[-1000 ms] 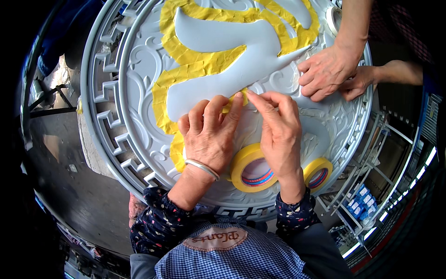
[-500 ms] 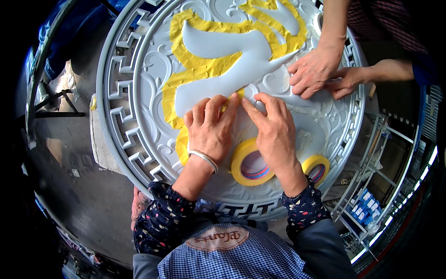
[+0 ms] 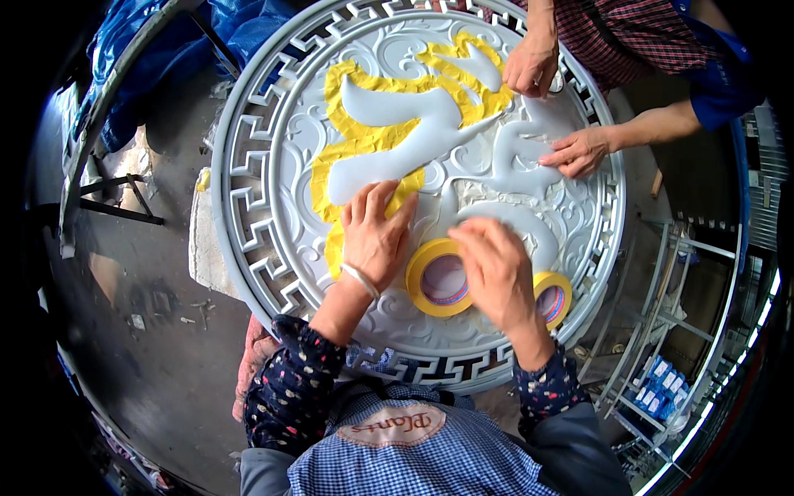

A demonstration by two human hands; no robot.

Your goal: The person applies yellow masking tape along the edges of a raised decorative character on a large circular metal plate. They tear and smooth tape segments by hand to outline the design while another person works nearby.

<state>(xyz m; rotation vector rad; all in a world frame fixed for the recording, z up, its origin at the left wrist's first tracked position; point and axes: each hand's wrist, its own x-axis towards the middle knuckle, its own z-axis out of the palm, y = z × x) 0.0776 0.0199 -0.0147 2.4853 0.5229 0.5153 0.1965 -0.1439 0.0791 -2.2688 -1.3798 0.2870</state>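
Two hands work on the round grey relief panel [image 3: 248, 207], w/ the big tape roll [image 3: 438, 279] as landmark. Left hand [image 3: 376, 236] lies just left of the roll, fingers together and pressed flat on the yellow masking tape [image 3: 364, 149] at the lower edge of the raised white figure [image 3: 389, 157]. Right hand [image 3: 496, 273] sits just right of the roll, fingers curled down; can't tell if it pinches a tape end.

Judgement: rub tape hard into the edge of the figure, short overlapping bits on curves, no wrinkles.

A smaller tape roll [image 3: 552, 299] lies right of the landmark, half hidden by the right hand. Beyond the roll, a co-worker's hands [image 3: 579, 151] touch the panel; their fingertip work is too small to read. Panel's far rim is cut off.
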